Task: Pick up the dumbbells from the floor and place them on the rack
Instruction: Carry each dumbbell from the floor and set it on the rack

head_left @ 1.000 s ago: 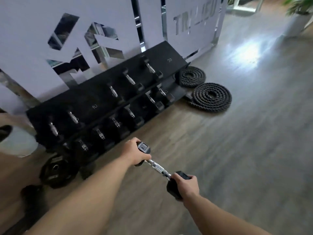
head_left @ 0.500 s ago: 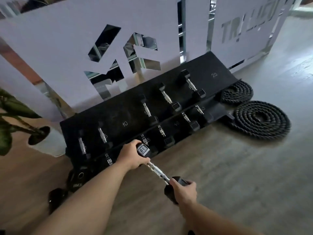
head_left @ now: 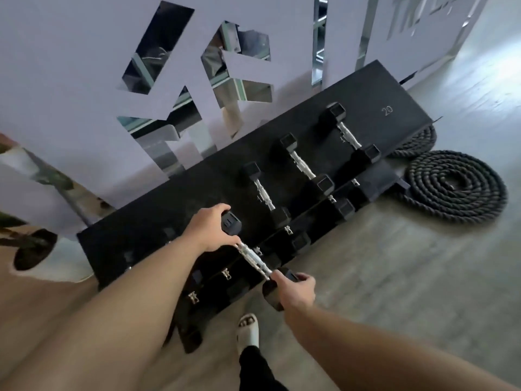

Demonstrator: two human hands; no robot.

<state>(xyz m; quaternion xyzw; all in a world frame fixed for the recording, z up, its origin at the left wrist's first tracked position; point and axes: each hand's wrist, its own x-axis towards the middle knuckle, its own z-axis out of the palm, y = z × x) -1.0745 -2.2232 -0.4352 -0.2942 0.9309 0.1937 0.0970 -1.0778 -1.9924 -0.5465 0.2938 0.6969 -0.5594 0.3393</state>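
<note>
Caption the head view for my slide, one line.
Both hands, left and right, carry a dumbbell by its ends over the black rack beside coiled ropes.

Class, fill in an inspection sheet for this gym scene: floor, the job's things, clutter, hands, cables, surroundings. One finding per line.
Surface: wood-look floor, bare ahead of the rack.
Job's things: held dumbbell over the black rack; three dumbbells on the top shelf, more below.
Clutter: coiled ropes beside the rack's right end.
Hands: left hand grips the far head, right hand the near head.
Cables: nothing seen.
Surroundings: white cut-out panel behind; sandalled foot below.
</note>
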